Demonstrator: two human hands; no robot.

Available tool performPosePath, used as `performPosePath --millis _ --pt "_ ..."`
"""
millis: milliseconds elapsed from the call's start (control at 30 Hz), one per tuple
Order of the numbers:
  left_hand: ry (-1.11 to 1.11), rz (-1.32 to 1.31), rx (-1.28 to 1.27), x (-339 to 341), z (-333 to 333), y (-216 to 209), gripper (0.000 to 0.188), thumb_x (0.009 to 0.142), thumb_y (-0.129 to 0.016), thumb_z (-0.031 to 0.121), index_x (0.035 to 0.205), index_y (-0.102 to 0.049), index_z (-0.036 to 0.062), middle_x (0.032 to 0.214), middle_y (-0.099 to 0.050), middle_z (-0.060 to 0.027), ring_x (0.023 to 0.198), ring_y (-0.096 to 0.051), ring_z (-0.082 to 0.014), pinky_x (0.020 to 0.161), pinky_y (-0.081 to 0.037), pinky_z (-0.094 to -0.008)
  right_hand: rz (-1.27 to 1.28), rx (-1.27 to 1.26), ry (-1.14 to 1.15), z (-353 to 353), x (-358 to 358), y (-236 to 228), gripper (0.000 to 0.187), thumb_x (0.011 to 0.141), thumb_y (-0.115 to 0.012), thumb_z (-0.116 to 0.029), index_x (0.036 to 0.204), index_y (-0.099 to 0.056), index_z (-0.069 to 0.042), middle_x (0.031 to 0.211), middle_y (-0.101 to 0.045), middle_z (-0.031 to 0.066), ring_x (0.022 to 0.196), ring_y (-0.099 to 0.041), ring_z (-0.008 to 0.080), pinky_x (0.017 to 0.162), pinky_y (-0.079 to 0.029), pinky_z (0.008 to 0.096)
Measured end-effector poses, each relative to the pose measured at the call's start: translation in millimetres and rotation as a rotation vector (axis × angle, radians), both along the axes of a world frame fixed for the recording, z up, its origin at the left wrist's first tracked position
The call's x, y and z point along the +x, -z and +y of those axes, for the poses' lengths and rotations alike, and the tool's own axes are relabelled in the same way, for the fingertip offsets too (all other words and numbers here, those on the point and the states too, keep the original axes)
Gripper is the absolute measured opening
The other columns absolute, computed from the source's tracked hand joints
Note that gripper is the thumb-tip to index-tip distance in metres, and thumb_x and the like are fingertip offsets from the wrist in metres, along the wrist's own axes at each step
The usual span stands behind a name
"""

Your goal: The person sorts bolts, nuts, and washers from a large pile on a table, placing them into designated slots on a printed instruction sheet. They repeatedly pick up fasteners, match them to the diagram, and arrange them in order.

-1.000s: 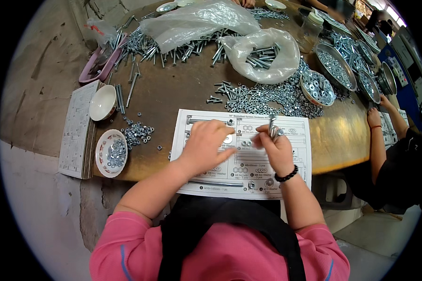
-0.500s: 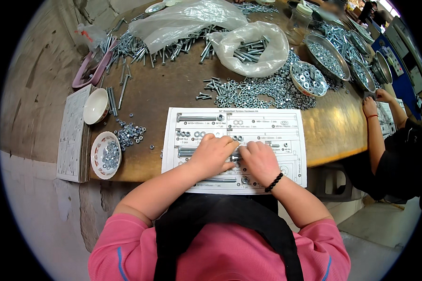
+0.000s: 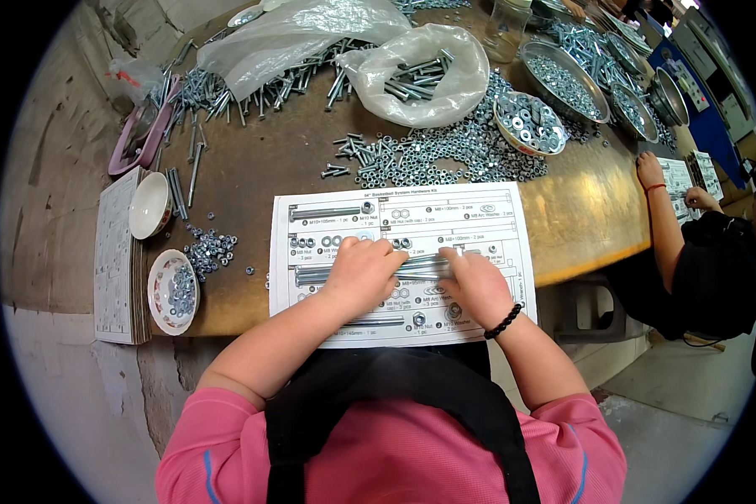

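Note:
A printed sheet (image 3: 512, 315) with pictures of bolts, nuts and washers lies in front of me at the table's near edge. A few long metal bolts (image 3: 424, 267) lie crosswise over its middle, between my hands. My left hand (image 3: 361, 275) is closed with curled fingers at their left part. At their right ends, my right hand (image 3: 480, 287), below a black bead bracelet, pinches them between thumb and fingers. Left of my left hand, bolt shafts (image 3: 311, 275) show on the sheet; whether these are real or printed I cannot tell.
Loose nuts (image 3: 428, 160) and an open plastic bag (image 3: 361, 71) of bolts lie beyond the sheet. A bowl of washers (image 3: 550, 151) and metal pans (image 3: 595, 109) stand right. Two bowls (image 3: 149, 210) and a paper stack (image 3: 109, 286) are left. A co-worker's arm (image 3: 659, 206) is at right.
My hands have drawn apart, the right one moving rightward, and the long bolts now show between them. The whole view has shifted a little. The co-worker's hands have moved over their sheet.

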State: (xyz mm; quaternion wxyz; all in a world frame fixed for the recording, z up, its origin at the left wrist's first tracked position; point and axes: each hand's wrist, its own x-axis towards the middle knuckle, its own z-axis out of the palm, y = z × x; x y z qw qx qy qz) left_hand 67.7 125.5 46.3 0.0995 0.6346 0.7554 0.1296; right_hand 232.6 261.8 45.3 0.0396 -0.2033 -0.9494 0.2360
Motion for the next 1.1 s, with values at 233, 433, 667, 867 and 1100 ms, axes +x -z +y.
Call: performPosePath --millis 233,433,667,867,1100 --pt "-0.020 -0.094 0.078 -1.1 -1.3 9.2 0.031 0.069 -0.069 0.016 0.098 -0.058 0.0095 0.088 -0.055 -0.0063 0.083 -0.055 -0.0230 0.083 -0.035 -0.0364 -0.041 0.107 -0.040 6.9 -0.4 -2.6 0.024 0.073 -0.064 -0.017 0.095 -0.055 -0.009 0.082 -0.056 0.0091 0.080 -0.056 0.0267 0.068 -0.047 0.0372" --pt "-0.031 -0.166 0.116 -3.5 -4.5 11.8 0.024 0.070 -0.068 0.014 0.091 -0.058 0.0101 0.087 -0.055 -0.0064 0.083 -0.055 -0.0233 0.086 -0.034 -0.0376 0.008 0.172 -0.001 6.3 -4.1 -5.5 0.013 0.075 -0.061 -0.014 0.086 -0.056 -0.009 0.082 -0.053 0.0082 0.078 -0.056 0.0258 0.065 -0.048 0.0350" --pt "0.020 -0.180 0.134 -6.3 -5.9 11.4 0.009 0.071 -0.065 0.012 0.078 -0.060 0.0102 0.081 -0.055 -0.0048 0.080 -0.054 -0.0218 0.085 -0.034 -0.0378 -0.121 0.241 -0.064 9.7 -6.6 -1.2 0.010 0.076 -0.054 -0.008 0.085 -0.053 -0.006 0.085 -0.052 0.0114 0.075 -0.057 0.0290 0.062 -0.049 0.0379" --pt "0.018 -0.177 0.178 -9.2 -8.5 19.9 0.011 0.069 -0.068 0.013 0.077 -0.061 0.0092 0.083 -0.055 -0.0042 0.085 -0.053 -0.0229 0.087 -0.036 -0.0377 -0.102 0.143 -0.054 15.2 4.5 -11.4 0.010 0.077 -0.051 -0.004 0.087 -0.052 -0.004 0.089 -0.052 0.0132 0.076 -0.058 0.0311 0.063 -0.049 0.0385" --pt "0.011 -0.154 0.140 -7.2 -2.9 18.6 0.027 0.070 -0.067 0.013 0.095 -0.059 0.0096 0.091 -0.055 -0.0058 0.086 -0.053 -0.0253 0.087 -0.036 -0.0379 0.041 0.047 -0.053 4.3 -5.0 -4.7 0.020 0.077 -0.059 -0.012 0.095 -0.053 -0.006 0.091 -0.053 0.0121 0.077 -0.058 0.0311 0.065 -0.049 0.0381"
